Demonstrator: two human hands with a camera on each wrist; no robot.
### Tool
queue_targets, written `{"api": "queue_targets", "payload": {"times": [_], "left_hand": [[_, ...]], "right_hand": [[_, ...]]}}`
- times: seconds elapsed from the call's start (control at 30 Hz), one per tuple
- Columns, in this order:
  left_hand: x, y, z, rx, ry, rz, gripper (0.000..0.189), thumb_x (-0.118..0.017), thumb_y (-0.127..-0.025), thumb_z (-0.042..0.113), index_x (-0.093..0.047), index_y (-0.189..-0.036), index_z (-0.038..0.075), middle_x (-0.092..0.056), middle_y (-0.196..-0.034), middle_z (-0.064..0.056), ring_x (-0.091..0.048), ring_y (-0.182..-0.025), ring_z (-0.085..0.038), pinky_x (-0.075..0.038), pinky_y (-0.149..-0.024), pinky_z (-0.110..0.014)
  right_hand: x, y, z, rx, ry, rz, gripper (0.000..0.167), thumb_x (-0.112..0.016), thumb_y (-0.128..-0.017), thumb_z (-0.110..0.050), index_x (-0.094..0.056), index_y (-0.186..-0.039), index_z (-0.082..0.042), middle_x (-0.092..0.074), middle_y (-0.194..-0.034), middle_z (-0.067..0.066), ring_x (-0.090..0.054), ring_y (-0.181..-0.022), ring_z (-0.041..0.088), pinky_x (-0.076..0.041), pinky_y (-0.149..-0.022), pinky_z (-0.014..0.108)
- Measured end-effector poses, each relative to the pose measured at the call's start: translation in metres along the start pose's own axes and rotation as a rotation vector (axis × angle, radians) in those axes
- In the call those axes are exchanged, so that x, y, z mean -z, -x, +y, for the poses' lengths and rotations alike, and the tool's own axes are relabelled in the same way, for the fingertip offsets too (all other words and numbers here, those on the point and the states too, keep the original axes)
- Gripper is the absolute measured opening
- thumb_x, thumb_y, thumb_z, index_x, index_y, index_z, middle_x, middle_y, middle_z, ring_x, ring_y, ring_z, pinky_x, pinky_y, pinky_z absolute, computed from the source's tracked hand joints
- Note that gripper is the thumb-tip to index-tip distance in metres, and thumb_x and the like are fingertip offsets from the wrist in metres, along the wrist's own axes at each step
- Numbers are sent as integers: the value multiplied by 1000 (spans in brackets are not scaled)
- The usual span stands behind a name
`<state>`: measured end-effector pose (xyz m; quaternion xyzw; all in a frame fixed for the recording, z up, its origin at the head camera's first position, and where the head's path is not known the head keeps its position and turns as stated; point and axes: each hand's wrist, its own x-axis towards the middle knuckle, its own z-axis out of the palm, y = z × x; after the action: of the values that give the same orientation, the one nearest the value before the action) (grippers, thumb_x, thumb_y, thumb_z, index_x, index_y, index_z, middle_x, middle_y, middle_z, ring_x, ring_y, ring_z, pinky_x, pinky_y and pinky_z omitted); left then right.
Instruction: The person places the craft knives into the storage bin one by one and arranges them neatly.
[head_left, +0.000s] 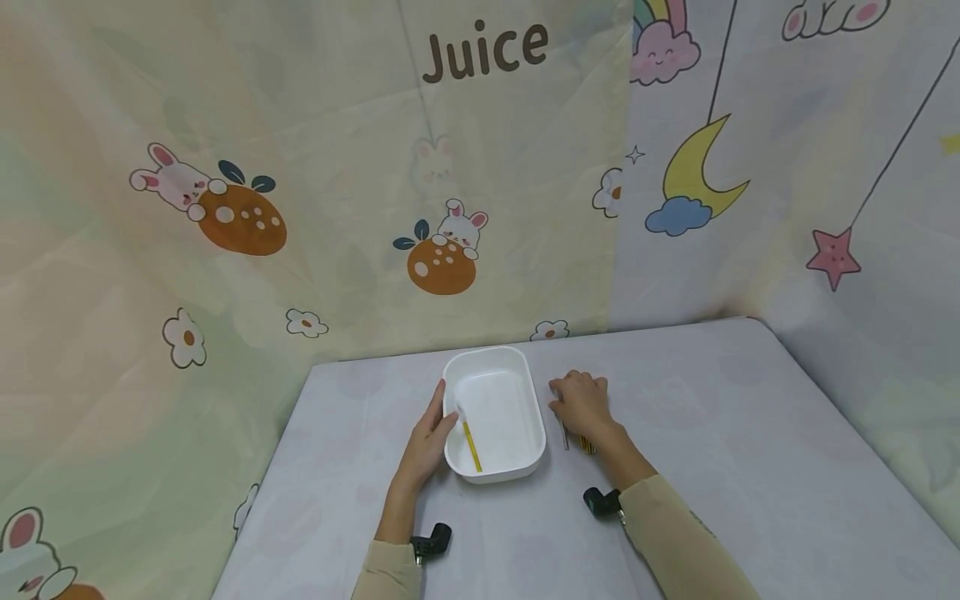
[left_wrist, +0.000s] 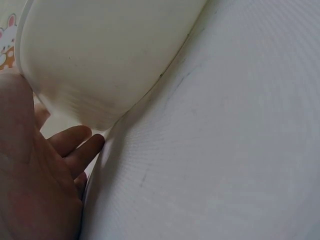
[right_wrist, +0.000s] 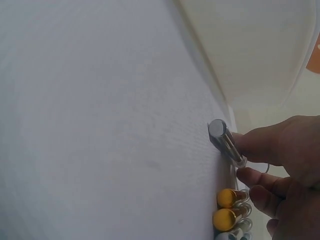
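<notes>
A white plastic tub stands on the table, and a slim yellow pen-like stick with a whitish upper end lies along its left side inside. My left hand grips the tub's left rim, thumb over the edge and fingers along the outer wall. Right of the tub, my right hand pinches a slim silver stick between thumb and fingers, close to the tabletop. Beneath that hand lie several similar sticks, among them one with a yellow end. The palm partly hides them in the head view.
The table has a pale cloth on it. Printed curtains hang behind and at both sides. A small black camera is strapped to each wrist, the right one near the sleeve cuff.
</notes>
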<state>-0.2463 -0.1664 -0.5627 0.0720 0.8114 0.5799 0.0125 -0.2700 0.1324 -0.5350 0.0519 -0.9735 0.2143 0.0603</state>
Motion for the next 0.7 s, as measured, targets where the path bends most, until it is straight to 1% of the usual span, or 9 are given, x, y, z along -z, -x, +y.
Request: {"api": "queue_targets", "payload": {"times": [0.2, 0.33, 0.4, 0.5, 0.57, 0.7], "left_hand": [[0, 1, 1, -2, 6, -1, 63, -51, -110, 28, -21, -165, 38, -19, -170, 22, -17, -160, -7, -17, -132, -42], [0, 1, 1, -7, 11, -5, 64, -51, -110, 27, -21, -166, 37, -19, -170, 21, -17, -160, -7, -17, -132, -42], [0, 1, 1, -11, 16, -5, 64, -51, -110, 27, -21, -166, 36, -18, -171, 20, -17, -160, -8, -17, -132, -43], [0, 1, 1, -11, 19, -7, 64, -51, -110, 27, -21, -166, 36, -18, -171, 21, -17, -160, -8, -17, -132, -42], [-1, 1, 1, -10, 18, -8, 64, -51, -110, 27, -21, -166, 36, -18, -171, 21, -17, -160, -7, -17, -132, -42], [-1, 0, 1, -6, 14, -6, 64, -50, -110, 27, -21, -166, 36, -19, -170, 22, -17, -160, -6, -17, -132, -41]], "right_hand": [[1, 2, 0, 7, -35, 37, 38, -82, -88, -18, -76, -124, -6, -75, -108, 15, -66, -105, 35, -44, -92, 56], [2, 2, 0, 19, -80, 65, 40, -81, -89, -16, -74, -127, -4, -72, -117, 21, -67, -108, 38, -50, -94, 56], [3, 2, 0, 12, -117, 67, 43, -79, -91, -14, -71, -131, -2, -69, -121, 23, -68, -106, 37, -55, -92, 52], [5, 3, 0, -4, -186, 64, 46, -75, -93, -11, -66, -137, 0, -63, -125, 24, -69, -100, 32, -61, -82, 44], [5, 4, 0, -13, -229, 65, 47, -74, -95, -10, -63, -140, 1, -60, -127, 25, -68, -96, 29, -62, -76, 40], [6, 4, 0, -20, -271, 69, 49, -72, -96, -9, -60, -143, 2, -57, -131, 25, -66, -95, 26, -61, -75, 35]]}}
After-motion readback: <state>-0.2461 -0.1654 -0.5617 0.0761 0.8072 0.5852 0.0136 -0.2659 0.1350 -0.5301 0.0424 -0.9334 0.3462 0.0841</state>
